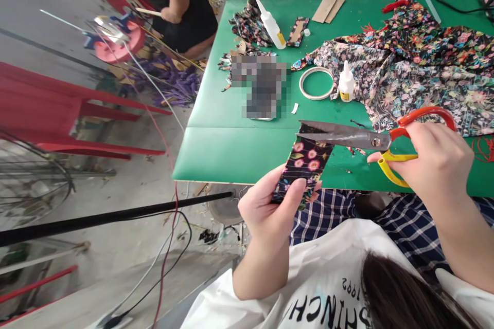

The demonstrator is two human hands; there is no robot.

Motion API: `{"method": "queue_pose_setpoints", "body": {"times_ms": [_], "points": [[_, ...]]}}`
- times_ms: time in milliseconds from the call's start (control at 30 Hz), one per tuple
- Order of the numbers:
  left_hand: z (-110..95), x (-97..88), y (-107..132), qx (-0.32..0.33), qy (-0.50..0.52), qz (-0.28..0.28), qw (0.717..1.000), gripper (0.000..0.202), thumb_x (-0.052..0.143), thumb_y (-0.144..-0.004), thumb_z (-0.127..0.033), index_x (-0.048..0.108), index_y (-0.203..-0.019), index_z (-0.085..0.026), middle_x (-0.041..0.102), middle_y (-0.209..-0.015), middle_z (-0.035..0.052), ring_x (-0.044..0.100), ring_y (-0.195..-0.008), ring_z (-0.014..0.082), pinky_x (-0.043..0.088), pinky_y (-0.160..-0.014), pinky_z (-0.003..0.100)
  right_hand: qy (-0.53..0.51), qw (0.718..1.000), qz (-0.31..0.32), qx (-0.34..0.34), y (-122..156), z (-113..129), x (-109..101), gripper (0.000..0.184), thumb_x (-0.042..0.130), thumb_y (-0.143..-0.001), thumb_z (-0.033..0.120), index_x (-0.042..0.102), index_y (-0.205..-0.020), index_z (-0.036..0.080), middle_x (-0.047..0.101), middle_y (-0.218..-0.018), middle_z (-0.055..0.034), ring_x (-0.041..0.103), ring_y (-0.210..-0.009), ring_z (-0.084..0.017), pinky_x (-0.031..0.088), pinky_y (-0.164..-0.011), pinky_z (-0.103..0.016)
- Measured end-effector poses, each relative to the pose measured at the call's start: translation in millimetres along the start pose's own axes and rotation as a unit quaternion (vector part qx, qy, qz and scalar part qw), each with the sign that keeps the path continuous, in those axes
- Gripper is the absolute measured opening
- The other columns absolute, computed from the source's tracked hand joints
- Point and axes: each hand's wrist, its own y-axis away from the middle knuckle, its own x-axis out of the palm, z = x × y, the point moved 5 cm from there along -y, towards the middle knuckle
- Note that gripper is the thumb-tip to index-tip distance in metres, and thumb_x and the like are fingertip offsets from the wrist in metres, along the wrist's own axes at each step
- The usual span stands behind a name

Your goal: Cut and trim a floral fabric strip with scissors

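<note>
In the head view, low and centre, our left hand (270, 205) pinches a narrow strip of black cloth printed with pink flowers (306, 162), holding it upright above the near edge of the green table (231, 149). At right, our right hand (436, 157) is closed around the orange and yellow handles of steel scissors (347, 138), whose blades are slightly parted across the strip's top end. To cut cleanly, we judge the cloth should stay taut and square to the blades. Further up the frame lie a tape ring (316, 83), two white glue bottles (346, 82) and a heap of flowered fabric (417, 67).
</note>
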Motion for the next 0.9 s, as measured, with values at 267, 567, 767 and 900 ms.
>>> {"method": "queue_pose_setpoints", "body": {"times_ms": [267, 567, 767, 900], "points": [[-1, 2.6, -3, 0.028, 0.039, 0.037, 0.998, 0.015, 0.071, -0.08, -0.027, 0.072, -0.094, -0.021, 0.071, -0.069, -0.0015, 0.067, -0.047, 0.0155, 0.054, -0.038, 0.02, 0.055, 0.997, -0.036, -0.044, 0, 4, -3, 0.041, 0.056, -0.081, 0.058, 0.066, -0.083, 0.019, 0.059, -0.059, -0.0037, 0.056, -0.058, -0.019, 0.032, -0.053, -0.03], [3, 3.8, -6, 0.019, 0.035, 0.028, 0.999, 0.016, 0.073, -0.077, -0.025, 0.073, -0.092, -0.019, 0.072, -0.071, -0.0002, 0.067, -0.048, 0.017, 0.056, -0.04, 0.021, 0.041, 0.994, -0.09, -0.037, -1, 1, -4, 0.04, 0.057, -0.082, 0.056, 0.054, -0.067, 0.019, 0.051, -0.053, 0.0004, 0.05, -0.053, -0.014, 0.028, -0.05, -0.027], [2, 2.5, -6, 0.032, 0.033, 0.03, 0.998, 0.017, 0.072, -0.078, -0.023, 0.073, -0.094, -0.02, 0.072, -0.071, -0.0011, 0.066, -0.045, 0.0154, 0.058, -0.041, 0.021, 0.017, 0.999, -0.021, -0.035, -3, -3, 2, 0.052, 0.042, -0.081, 0.072, 0.048, -0.08, 0.02, 0.052, -0.064, -0.0021, 0.052, -0.061, -0.017, 0.033, -0.056, -0.029], [2, 2.1, -4, 0.05, 0.017, 0.038, 0.998, 0.018, 0.071, -0.079, -0.02, 0.073, -0.097, -0.021, 0.073, -0.075, -0.0012, 0.07, -0.054, 0.0167, 0.059, -0.046, 0.02, 0.011, 0.998, -0.006, -0.063, -3, 3, 6, 0.054, 0.043, -0.079, 0.074, 0.049, -0.078, 0.02, 0.054, -0.066, -0.0029, 0.052, -0.064, -0.018, 0.037, -0.06, -0.03]]}}
